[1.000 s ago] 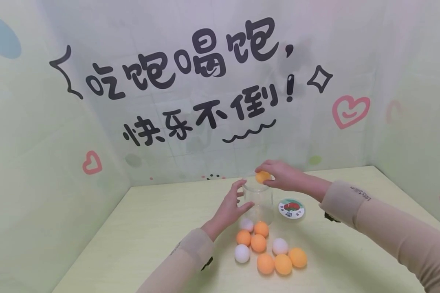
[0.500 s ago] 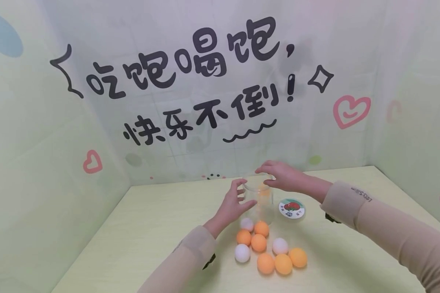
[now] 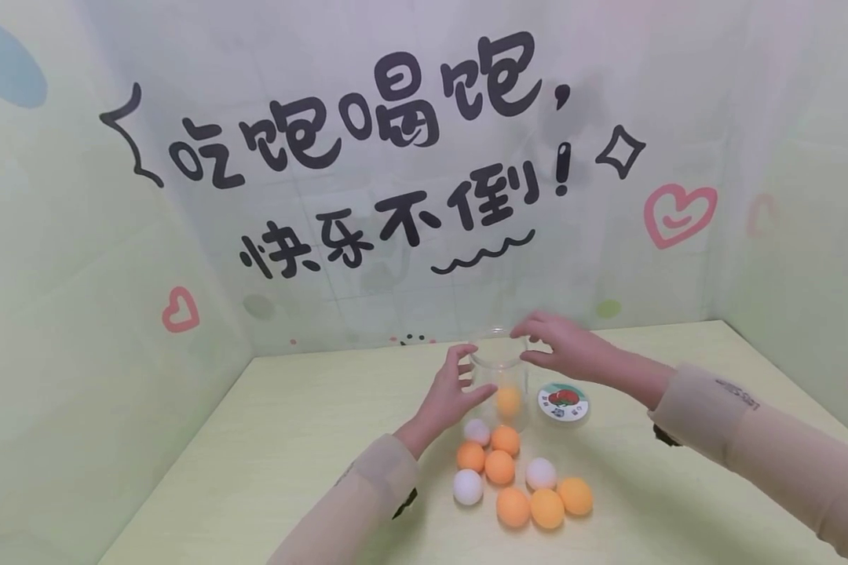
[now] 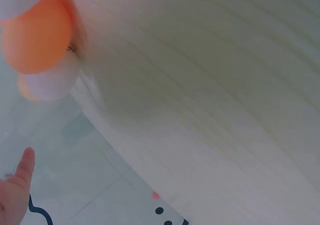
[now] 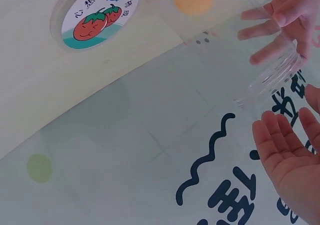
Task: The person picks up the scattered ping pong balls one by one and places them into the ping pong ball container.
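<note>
In the head view my left hand holds a clear jar from its left side, thumb in front and fingers around behind. One orange ping-pong ball shows through the wall, low inside. My right hand hovers at the jar's right rim with nothing in it, its fingers loosely bent. The right wrist view shows this right hand beside the jar's rim, with the left hand beyond. Only part of the left hand appears in the left wrist view.
Several orange ping-pong balls and white ones lie in front of the jar. To its right is a round lid with a tomato picture. The pale table ends at a printed backdrop.
The orange ball left my right hand and dropped through the jar's mouth to low inside. My right hand has since moved slightly right. The left hand stays at the jar.
</note>
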A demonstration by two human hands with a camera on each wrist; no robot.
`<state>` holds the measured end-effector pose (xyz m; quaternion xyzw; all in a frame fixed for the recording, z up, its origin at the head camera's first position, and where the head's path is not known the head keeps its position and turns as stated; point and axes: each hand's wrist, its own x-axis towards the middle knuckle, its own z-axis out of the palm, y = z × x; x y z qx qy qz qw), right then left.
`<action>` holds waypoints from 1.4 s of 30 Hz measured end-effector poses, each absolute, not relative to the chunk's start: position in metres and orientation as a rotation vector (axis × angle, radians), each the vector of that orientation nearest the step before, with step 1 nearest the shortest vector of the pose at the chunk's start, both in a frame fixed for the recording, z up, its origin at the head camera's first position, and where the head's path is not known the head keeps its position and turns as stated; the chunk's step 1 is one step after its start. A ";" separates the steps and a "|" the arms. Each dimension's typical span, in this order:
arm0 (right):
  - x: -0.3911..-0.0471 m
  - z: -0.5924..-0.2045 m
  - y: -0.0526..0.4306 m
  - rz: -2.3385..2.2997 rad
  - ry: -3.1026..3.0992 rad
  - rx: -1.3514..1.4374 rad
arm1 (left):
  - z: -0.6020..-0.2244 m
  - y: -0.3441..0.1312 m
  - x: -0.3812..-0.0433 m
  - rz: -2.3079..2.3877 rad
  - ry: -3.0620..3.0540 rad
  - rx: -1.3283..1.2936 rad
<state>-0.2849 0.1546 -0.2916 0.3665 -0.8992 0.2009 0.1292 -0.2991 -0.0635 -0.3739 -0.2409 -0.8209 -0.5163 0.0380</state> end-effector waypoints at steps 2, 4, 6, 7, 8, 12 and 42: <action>-0.279 -0.295 0.159 0.583 -2.611 1.075 | -0.374 -0.063 -0.300 -1.586 -2.520 -0.736; -0.274 -0.299 0.162 0.594 -2.621 1.100 | -0.373 -0.063 -0.300 -1.588 -2.526 -0.728; -0.269 -0.305 0.164 0.626 -2.651 1.121 | -0.373 -0.063 -0.300 -1.592 -2.525 -0.722; -0.267 -0.309 0.165 0.649 -2.669 1.127 | -0.373 -0.063 -0.300 -1.593 -2.527 -0.718; -0.265 -0.313 0.165 0.668 -2.684 1.139 | -0.373 -0.063 -0.300 -1.595 -2.525 -0.719; -0.260 -0.332 0.165 0.724 -2.688 1.222 | -0.373 -0.063 -0.300 -1.593 -2.518 -0.725; -0.242 -0.387 0.163 0.955 -2.931 1.461 | -0.376 -0.062 -0.300 -1.583 -2.522 -0.707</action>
